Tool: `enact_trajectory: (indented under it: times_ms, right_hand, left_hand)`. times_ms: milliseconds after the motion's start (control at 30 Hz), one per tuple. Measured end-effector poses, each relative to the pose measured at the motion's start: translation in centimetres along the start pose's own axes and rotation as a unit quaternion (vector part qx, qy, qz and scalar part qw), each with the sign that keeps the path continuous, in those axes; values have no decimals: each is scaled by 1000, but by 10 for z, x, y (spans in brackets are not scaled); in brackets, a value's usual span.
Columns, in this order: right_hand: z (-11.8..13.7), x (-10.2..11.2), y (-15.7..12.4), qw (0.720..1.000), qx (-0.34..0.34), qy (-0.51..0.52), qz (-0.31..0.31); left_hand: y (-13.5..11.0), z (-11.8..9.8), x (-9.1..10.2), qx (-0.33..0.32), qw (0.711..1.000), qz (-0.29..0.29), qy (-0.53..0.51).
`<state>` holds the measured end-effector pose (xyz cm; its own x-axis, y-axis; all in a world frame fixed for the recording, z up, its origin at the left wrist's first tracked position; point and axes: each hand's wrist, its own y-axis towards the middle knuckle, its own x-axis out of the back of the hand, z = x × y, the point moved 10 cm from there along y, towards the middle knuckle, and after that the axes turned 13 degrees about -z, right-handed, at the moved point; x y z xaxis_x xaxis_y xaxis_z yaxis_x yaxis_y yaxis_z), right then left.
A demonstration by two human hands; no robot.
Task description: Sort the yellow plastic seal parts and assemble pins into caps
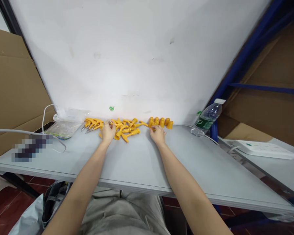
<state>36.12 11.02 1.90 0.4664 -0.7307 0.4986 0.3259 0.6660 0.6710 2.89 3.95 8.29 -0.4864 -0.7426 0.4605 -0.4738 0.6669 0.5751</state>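
Note:
My left hand (108, 132) is closed at the left part of a loose pile of yellow plastic pieces (127, 130). A bit of silver metal shows at its fingertips, but I cannot make out what they grip. Farther left, several yellow pieces with ball chains (88, 130) lie bunched together. My right hand (158, 134) is closed on a small yellow plastic piece (154, 129), mostly hidden by the fingers. Just beyond it, several yellow cup-shaped pieces (162, 122) stand in a row by the white board.
A water bottle (207, 118) leans at the right, beside a cable. Clear plastic bags (68, 125) and a white cable (44, 119) lie at the left. A white power strip (264, 149) rests on the neighbouring surface. The white board (137, 58) rises behind the table (134, 163).

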Motion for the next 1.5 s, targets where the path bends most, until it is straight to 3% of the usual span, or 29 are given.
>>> enact_trajectory:
  times_ms: [167, 267, 333, 467, 667, 800, 1000, 1200, 1367, 1500]
  right_hand:
    - [45, 6, 9, 990, 125, -71, -9]
    - [67, -16, 11, 964, 227, -125, 62]
    - [67, -31, 13, 949, 254, -150, 110]
    - [53, -44, 18, 943, 251, -166, 143]
    - [32, -46, 18, 931, 228, -235, 160]
    - [30, -43, 17, 927, 229, -246, 168]
    - [50, -29, 12, 939, 225, -219, 140]
    - [89, -29, 3, 966, 163, -102, 170]
    - [119, -36, -14, 966, 142, -50, 209]
    - [123, -45, -28, 964, 106, -50, 237]
  left_hand:
    - [0, 2, 0, 5, 1000, 1, 9]
    - [0, 2, 0, 8, 1000, -1, 2]
    - [-1, 2, 1, 7, 1000, -7, -8]
    - [0, -1, 2, -20, 999, -15, -35]
    - [1, 3, -6, -22, 998, -17, -54]
    - [1, 7, -10, -20, 997, -25, -76]
    - [9, 18, -7, -2, 993, -58, -102]
    - [37, 35, 7, 17, 998, -66, -5]
    - [55, 55, 10, -45, 993, -1, 108]
    - [59, 85, -1, -91, 974, 86, 188]
